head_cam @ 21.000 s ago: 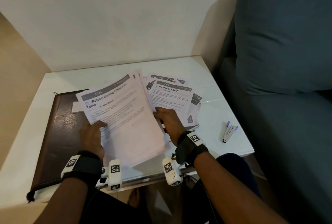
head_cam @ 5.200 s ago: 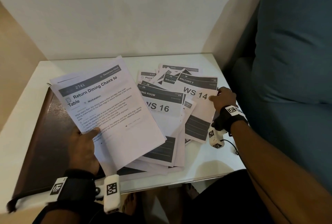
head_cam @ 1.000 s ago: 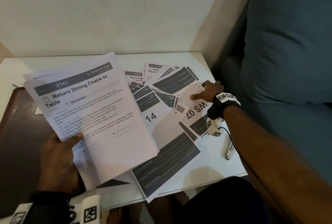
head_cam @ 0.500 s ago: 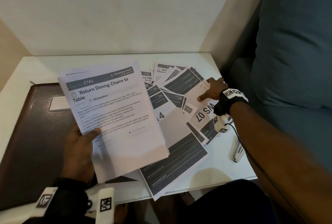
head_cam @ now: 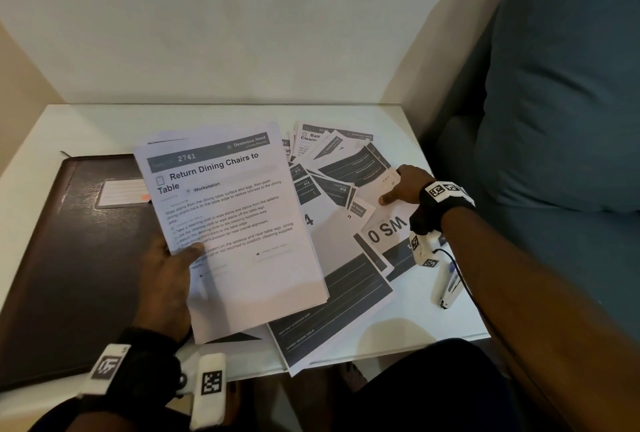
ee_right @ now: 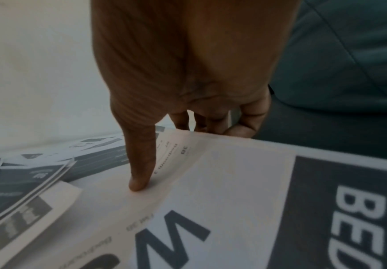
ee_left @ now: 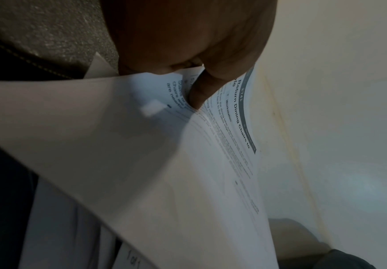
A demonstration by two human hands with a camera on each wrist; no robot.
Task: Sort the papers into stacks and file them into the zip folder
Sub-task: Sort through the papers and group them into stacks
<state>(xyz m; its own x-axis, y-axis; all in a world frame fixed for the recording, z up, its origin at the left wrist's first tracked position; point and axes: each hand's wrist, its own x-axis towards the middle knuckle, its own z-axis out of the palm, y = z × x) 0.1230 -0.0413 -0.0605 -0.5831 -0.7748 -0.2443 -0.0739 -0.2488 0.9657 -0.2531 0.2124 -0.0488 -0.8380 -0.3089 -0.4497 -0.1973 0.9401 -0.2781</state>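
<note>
The sorting looks about half done: the left hand (head_cam: 162, 279) grips one gathered stack (head_cam: 235, 234), thumb on the top sheet and fingers beneath, raised over the closed zip folder (head_cam: 69, 258) at the left of the table (head_cam: 426, 313). Many loose papers (head_cam: 332, 189) lie fanned to the right. The right hand (head_cam: 403, 187) pinches the far edge of one sheet (ee_right: 222, 182), thumb on top, and nothing appears filed yet.

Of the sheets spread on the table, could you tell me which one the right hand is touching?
The WS sheet at the right edge of the spread, lying upside down to the person; the right hand pinches its far edge, thumb on top.
</note>
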